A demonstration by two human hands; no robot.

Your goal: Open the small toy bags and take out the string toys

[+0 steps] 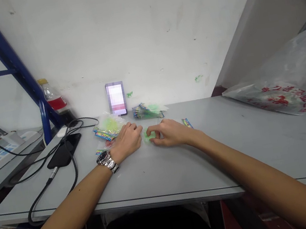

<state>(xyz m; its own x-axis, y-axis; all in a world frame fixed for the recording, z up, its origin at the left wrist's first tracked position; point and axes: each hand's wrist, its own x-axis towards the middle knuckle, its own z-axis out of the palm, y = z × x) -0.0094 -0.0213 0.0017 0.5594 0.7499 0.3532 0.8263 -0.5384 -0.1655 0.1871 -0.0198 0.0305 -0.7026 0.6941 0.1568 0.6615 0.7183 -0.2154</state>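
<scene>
Grey table [237, 155] against scuffed white wall [137, 26], blue rack [10, 64] alongside.

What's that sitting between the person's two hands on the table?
In the head view, a small light-green packet lies on the grey table between the left hand and the right hand; the fingertips of both hands meet at it.

Grey table [235, 147], scuffed white wall [137, 26]

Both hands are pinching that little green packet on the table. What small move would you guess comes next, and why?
Probably easing the green packet apart: the left hand and right hand grip it from opposite sides, low on the table.
</scene>
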